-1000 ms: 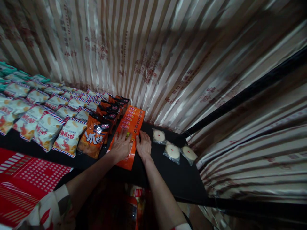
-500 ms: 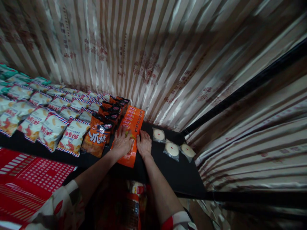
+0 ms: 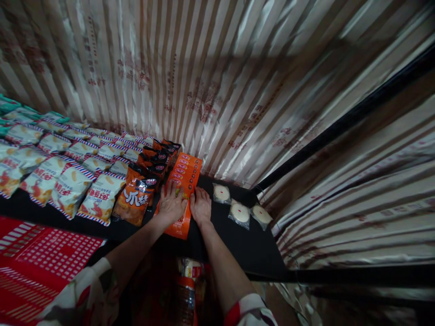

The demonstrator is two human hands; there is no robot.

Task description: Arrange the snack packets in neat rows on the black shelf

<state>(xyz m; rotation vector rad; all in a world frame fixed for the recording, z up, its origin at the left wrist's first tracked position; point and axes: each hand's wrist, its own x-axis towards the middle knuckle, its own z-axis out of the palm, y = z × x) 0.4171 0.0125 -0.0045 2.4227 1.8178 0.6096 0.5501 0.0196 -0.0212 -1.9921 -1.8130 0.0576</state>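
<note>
A row of overlapping flat orange snack packets (image 3: 186, 170) lies on the black shelf (image 3: 234, 246). My left hand (image 3: 172, 203) rests on top of the packets, fingers stretched out and a little apart, covering part of the front one. Along the packets' right edge, my right hand (image 3: 201, 206) lies with its fingers extended and pointing away from me; it seems to touch the edge. Just left of my left hand stands an orange and black snack bag (image 3: 135, 195), with several more of its kind behind it.
Rows of white snack bags (image 3: 102, 197) fill the shelf's left side, with green bags (image 3: 22, 113) beyond. Three round white wrapped items (image 3: 239, 213) lie to the right. A red basket (image 3: 61, 251) sits below. Striped curtain (image 3: 210, 81) and a black pole (image 3: 326, 131) enclose the shelf.
The view has shifted slightly, so everything appears a little further left. Both hands stay at the orange packets in nearly the same pose.
</note>
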